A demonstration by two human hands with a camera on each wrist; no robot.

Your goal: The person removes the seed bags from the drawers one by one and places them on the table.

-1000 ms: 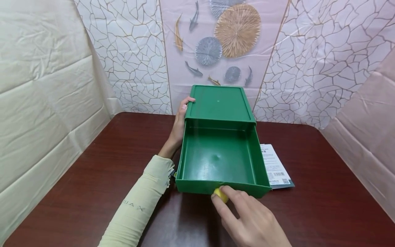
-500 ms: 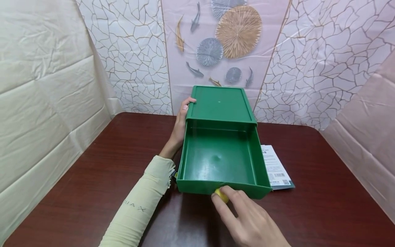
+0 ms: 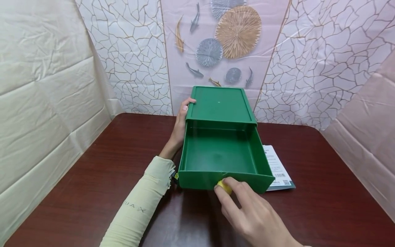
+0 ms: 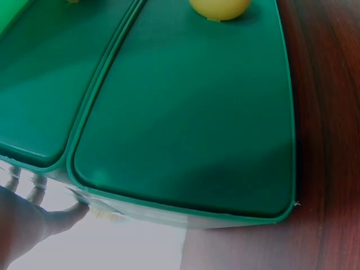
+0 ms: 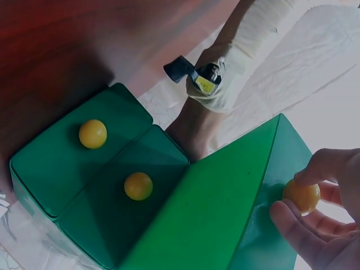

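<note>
My right hand [image 3: 250, 206] pinches the round yellow knob [image 5: 304, 197] on the front of the top drawer [image 3: 202, 180]. That green plastic drawer is pulled far out and bare inside. It belongs to a small drawer cabinet [image 3: 220, 103] with a green top. My left hand [image 3: 180, 127] lies against the cabinet's left side, its fingertips reaching the top edge. In the left wrist view the left hand [image 4: 28, 225] shows at the lower left beside the side wall. Two lower drawers [image 5: 53, 163] are shut, each with a yellow knob [image 5: 93, 134].
A printed white booklet [image 3: 276, 168] lies on the dark red-brown table [image 3: 308, 212], right of the drawer and partly under it. Patterned cloth [image 3: 132, 51] hangs behind the table, with plain cloth at both sides. A wrist camera [image 5: 197, 76] is strapped to the left wrist.
The front of the pulled-out drawer has come up slightly and shifted a little right, along with the knob and my right hand. The cabinet and left hand stay in place.
</note>
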